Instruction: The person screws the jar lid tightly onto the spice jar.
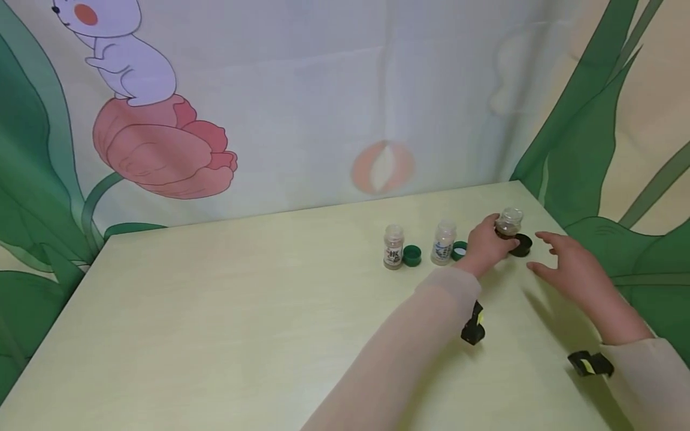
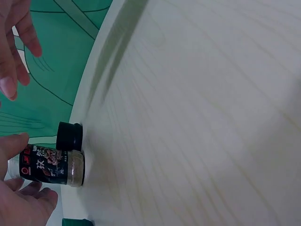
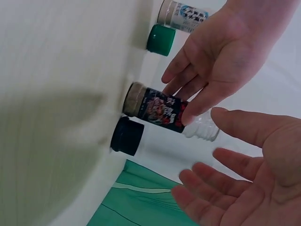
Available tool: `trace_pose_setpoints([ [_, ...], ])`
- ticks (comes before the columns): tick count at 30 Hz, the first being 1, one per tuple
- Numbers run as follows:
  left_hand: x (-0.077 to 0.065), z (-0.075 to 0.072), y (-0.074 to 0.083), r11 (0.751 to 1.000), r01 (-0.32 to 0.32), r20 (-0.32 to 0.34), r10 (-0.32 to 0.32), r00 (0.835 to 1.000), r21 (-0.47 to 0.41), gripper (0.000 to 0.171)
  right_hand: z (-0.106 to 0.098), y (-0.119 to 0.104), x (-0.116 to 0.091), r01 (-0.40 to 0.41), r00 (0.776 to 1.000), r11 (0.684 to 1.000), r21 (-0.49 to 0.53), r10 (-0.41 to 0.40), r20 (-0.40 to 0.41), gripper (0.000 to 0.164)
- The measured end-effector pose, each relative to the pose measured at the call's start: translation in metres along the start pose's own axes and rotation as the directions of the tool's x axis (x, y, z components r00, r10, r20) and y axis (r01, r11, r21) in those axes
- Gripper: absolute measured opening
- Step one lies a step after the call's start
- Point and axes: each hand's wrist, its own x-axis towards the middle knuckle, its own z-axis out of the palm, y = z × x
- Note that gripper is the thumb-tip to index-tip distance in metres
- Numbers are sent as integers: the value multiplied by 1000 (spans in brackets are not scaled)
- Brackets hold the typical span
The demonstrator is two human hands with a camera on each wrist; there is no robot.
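Note:
My left hand [image 1: 487, 246] holds an open spice jar [image 1: 509, 220] with a black label between thumb and fingers. The clear glass neck of the spice jar [image 3: 160, 108] points up, and its base appears to stand on the table. A black cap [image 1: 521, 245] lies right beside that jar. To the right, my right hand [image 1: 575, 272] hovers with spread, slightly bent fingers and touches nothing. In the right wrist view the right hand [image 3: 244, 174] is near the jar's neck, apart from it.
Two uncapped glass jars stand left of the hands: one with a dark-printed label [image 1: 393, 248] and one with a blue-printed label [image 1: 443, 242]. A green cap [image 1: 412, 255] and another green cap [image 1: 459, 250] lie beside them. A printed cloth [image 1: 302, 120] hangs behind the pale table [image 1: 215, 311].

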Motion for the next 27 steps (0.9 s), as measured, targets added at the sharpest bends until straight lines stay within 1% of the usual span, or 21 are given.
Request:
trace_pose_setpoints([
  [6,3,-2,-2,1000,-17,2,17,1000,-9,54,2,9,19,2,1000,999,36,-2,-4,67],
  [12,5,0,-4,1000,-21,-4,21,1000,-20,50,8,20,37,0,999,999,49,-1,39,65],
  [21,8,3,-9,1000,-26,-4,26,1000,-15,47,19,35,58,-84,991,991,100,72,115,72],
  [27,9,5,-9,1000,-24,-6,24,1000,-3,46,24,45,64,-137,979,982,133,114,167,73],
])
